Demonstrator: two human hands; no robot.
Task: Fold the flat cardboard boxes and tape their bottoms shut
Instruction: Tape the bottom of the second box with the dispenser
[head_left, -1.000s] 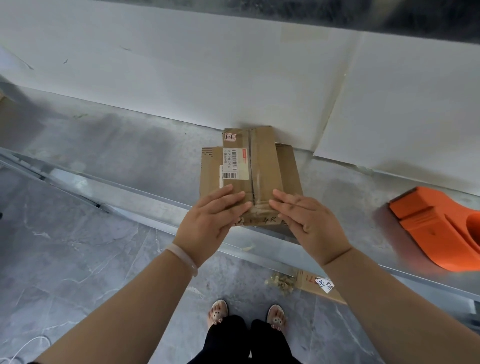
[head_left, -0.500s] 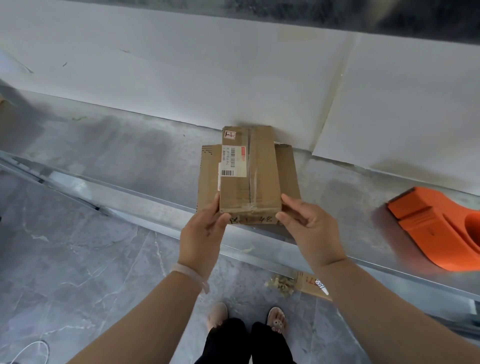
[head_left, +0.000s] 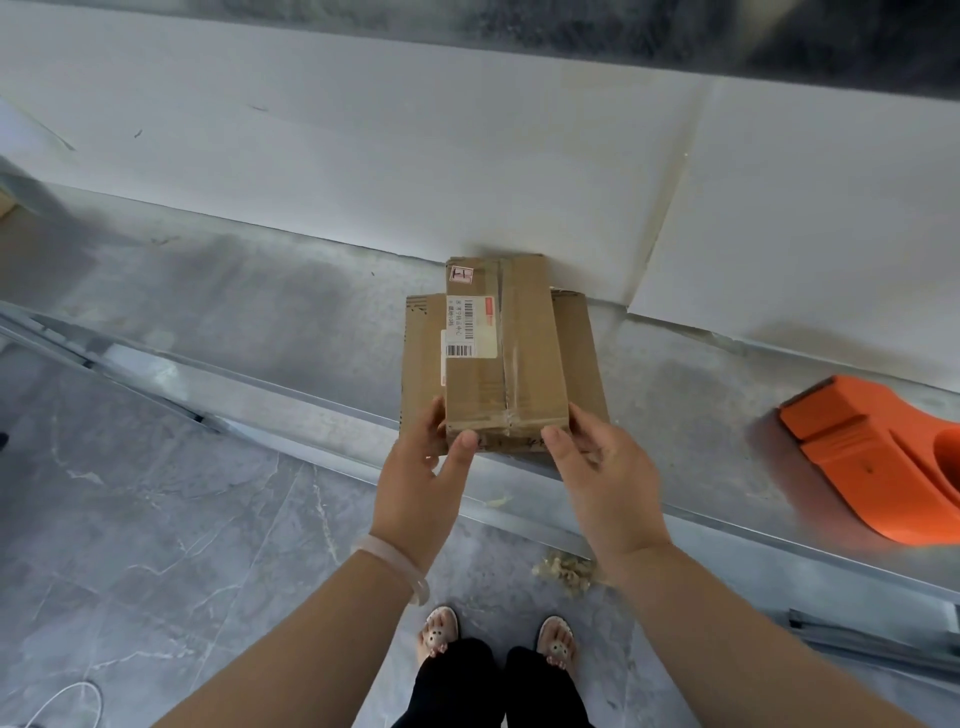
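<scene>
At the near left a thin white cable (head_left: 62, 701) curls on the grey marbled floor (head_left: 156, 519). Beyond it the grey table (head_left: 260, 322) runs across the scene, its metal edge slanting from far left to near right, with a white board (head_left: 363, 156) standing along its far side.

The left hand (head_left: 415, 478), a pale bracelet (head_left: 395, 564) on its wrist, reaches to the near left corner of the taped box (head_left: 524, 353). Its thumb lies on the box's near face and its fingers run up the left side, so it pinches that corner.

The box sits near the middle of the table, its far end against the white board. It rests on flat cardboard (head_left: 421, 353) that shows on both sides of it; whether that is one flattened box or several cannot be told from here. Clear tape runs along the box's top from far to near, and a white barcode label (head_left: 467, 327) is stuck left of the tape.

The right hand (head_left: 608, 483) grips the near right corner, thumb on the near face and fingers curled round the right side.

Under the table edge, just right of the person's sandalled feet, a crumpled scrap (head_left: 563, 566) lies on the floor. At the far right an orange tape dispenser (head_left: 883, 462) rests on the table, well apart from the box.
</scene>
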